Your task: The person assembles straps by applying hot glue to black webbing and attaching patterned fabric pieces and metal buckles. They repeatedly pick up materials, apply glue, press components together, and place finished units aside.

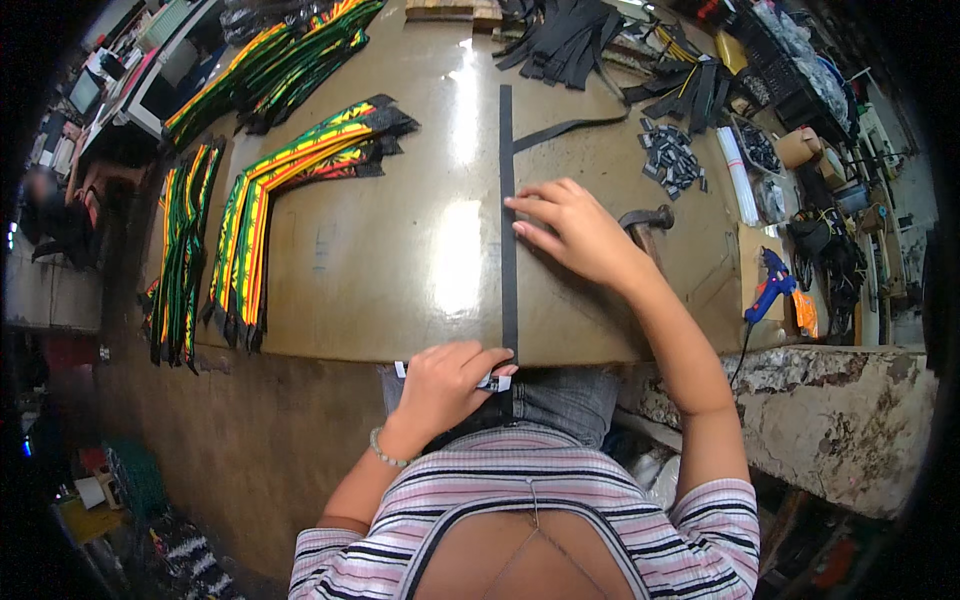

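A long black strap [508,270] runs straight up the table from its front edge. At that edge my left hand [446,386] is closed, its thumb and fingers pinching the strap's near end. Something small, black and white shows beneath those fingers; I cannot make out what it is. Further up, my right hand [583,232] rests with fingers stretched and a little apart, fingertips at the strap's right side. Beside the right wrist lies a hammer [650,217], its handle partly hidden by the forearm. Another thin black strip [565,128] reaches from the strap toward the right.
Bundles of green, yellow and red patterned straps [240,215] lie at the left. Black straps [562,42] are heaped at the back. On the right are small dark buckle-like pieces [672,158], white sticks [737,175] and a blue glue gun [770,288] with its cord.
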Demonstrator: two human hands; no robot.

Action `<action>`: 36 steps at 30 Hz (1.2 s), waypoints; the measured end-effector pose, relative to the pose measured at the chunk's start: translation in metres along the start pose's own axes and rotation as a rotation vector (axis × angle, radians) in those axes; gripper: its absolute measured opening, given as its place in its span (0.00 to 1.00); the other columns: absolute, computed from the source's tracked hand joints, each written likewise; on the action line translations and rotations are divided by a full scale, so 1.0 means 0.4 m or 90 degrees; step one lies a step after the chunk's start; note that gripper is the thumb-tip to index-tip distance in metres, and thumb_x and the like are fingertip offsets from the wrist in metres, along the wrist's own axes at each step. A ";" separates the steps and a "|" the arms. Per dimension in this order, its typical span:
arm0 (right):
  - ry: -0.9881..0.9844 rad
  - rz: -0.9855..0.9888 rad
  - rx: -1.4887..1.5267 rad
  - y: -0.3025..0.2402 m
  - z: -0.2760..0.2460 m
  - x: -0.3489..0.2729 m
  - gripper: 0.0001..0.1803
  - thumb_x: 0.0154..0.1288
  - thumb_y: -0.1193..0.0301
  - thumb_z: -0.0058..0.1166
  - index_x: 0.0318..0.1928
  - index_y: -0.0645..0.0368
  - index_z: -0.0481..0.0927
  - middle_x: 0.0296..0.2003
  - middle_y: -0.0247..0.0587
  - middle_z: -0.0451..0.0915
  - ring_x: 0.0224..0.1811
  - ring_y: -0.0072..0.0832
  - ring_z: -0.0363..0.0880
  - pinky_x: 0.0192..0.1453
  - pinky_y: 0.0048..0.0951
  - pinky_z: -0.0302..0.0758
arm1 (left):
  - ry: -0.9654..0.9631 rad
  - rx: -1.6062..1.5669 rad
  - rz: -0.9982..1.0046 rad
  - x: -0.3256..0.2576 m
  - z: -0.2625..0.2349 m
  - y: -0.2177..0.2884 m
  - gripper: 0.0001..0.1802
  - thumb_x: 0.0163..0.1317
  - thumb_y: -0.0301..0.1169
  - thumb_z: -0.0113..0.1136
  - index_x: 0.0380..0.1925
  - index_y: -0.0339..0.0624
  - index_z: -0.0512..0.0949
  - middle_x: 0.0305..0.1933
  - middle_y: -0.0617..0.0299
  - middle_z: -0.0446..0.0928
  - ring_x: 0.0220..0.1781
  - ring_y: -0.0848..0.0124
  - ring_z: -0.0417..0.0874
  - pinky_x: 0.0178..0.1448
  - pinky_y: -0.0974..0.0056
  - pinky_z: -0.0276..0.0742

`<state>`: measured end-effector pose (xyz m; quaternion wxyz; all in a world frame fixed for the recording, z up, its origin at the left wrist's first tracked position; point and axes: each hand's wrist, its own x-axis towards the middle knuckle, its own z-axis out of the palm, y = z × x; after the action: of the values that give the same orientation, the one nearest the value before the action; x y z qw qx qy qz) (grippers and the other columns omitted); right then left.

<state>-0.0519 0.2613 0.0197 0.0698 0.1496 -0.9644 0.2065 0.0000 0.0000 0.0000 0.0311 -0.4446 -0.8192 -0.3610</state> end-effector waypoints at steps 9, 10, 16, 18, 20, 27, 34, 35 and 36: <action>0.043 0.005 -0.100 -0.014 0.029 0.001 0.15 0.63 0.61 0.60 0.48 0.52 0.87 0.51 0.33 0.80 0.52 0.35 0.76 0.55 0.38 0.74 | -0.015 -0.015 -0.013 -0.006 0.003 -0.014 0.09 0.56 0.38 0.70 0.34 0.50 0.84 0.24 0.65 0.75 0.25 0.65 0.80 0.28 0.61 0.74; 0.037 0.012 -0.088 -0.017 0.027 0.002 0.16 0.63 0.60 0.60 0.49 0.53 0.86 0.51 0.34 0.80 0.53 0.36 0.76 0.56 0.39 0.74 | -0.007 -0.018 -0.011 -0.006 0.005 -0.014 0.09 0.55 0.38 0.71 0.34 0.50 0.84 0.22 0.65 0.74 0.24 0.66 0.79 0.27 0.61 0.73; 0.051 0.072 0.030 -0.041 -0.023 -0.038 0.22 0.66 0.62 0.61 0.58 0.55 0.80 0.57 0.48 0.77 0.61 0.43 0.73 0.65 0.39 0.70 | 0.019 -0.033 -0.007 0.001 0.010 -0.013 0.10 0.52 0.39 0.73 0.33 0.50 0.86 0.19 0.64 0.71 0.21 0.67 0.77 0.26 0.62 0.72; 0.167 0.087 0.033 -0.038 -0.077 -0.128 0.21 0.67 0.61 0.58 0.56 0.56 0.81 0.57 0.47 0.77 0.61 0.44 0.74 0.65 0.39 0.70 | 0.021 -0.030 -0.013 -0.002 0.011 -0.013 0.10 0.53 0.39 0.73 0.32 0.50 0.86 0.19 0.64 0.71 0.20 0.67 0.76 0.26 0.62 0.71; 0.322 0.271 -0.048 -0.027 -0.140 -0.257 0.17 0.66 0.65 0.62 0.52 0.58 0.82 0.52 0.44 0.80 0.56 0.37 0.77 0.63 0.35 0.71 | 0.027 -0.030 -0.014 -0.005 0.016 -0.015 0.10 0.53 0.39 0.73 0.32 0.51 0.86 0.19 0.64 0.70 0.20 0.67 0.76 0.25 0.63 0.71; 0.823 0.712 -0.366 0.275 -0.132 -0.705 0.31 0.56 0.53 0.73 0.43 0.65 0.71 0.45 0.51 0.70 0.43 0.30 0.73 0.45 0.29 0.75 | 0.027 -0.032 0.003 -0.005 0.015 -0.024 0.10 0.53 0.40 0.73 0.33 0.51 0.86 0.18 0.65 0.70 0.19 0.68 0.75 0.24 0.63 0.69; 0.627 0.801 -0.019 0.354 -0.218 -0.626 0.23 0.69 0.58 0.60 0.53 0.59 0.70 0.26 0.34 0.81 0.18 0.19 0.76 0.19 0.21 0.70 | 0.043 -0.035 0.009 -0.010 0.022 -0.027 0.10 0.53 0.40 0.73 0.32 0.51 0.86 0.18 0.65 0.70 0.19 0.67 0.74 0.24 0.62 0.68; 0.603 0.738 -0.004 0.302 -0.240 -0.571 0.22 0.69 0.58 0.61 0.54 0.57 0.71 0.31 0.35 0.82 0.20 0.18 0.77 0.21 0.20 0.70 | 0.048 -0.039 0.007 -0.011 0.023 -0.027 0.10 0.53 0.40 0.73 0.32 0.51 0.86 0.18 0.66 0.70 0.19 0.67 0.75 0.24 0.62 0.68; 0.566 0.634 0.036 0.241 -0.247 -0.512 0.22 0.68 0.59 0.62 0.54 0.58 0.72 0.34 0.34 0.82 0.23 0.18 0.77 0.21 0.19 0.70 | 0.051 -0.043 0.006 -0.012 0.022 -0.027 0.10 0.53 0.40 0.73 0.32 0.51 0.86 0.18 0.66 0.70 0.20 0.67 0.75 0.24 0.62 0.69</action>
<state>0.1184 0.4397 0.0326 0.3529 -0.4114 -0.7920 0.2811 -0.0027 -0.0015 -0.0144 0.0507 -0.4347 -0.8023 -0.4059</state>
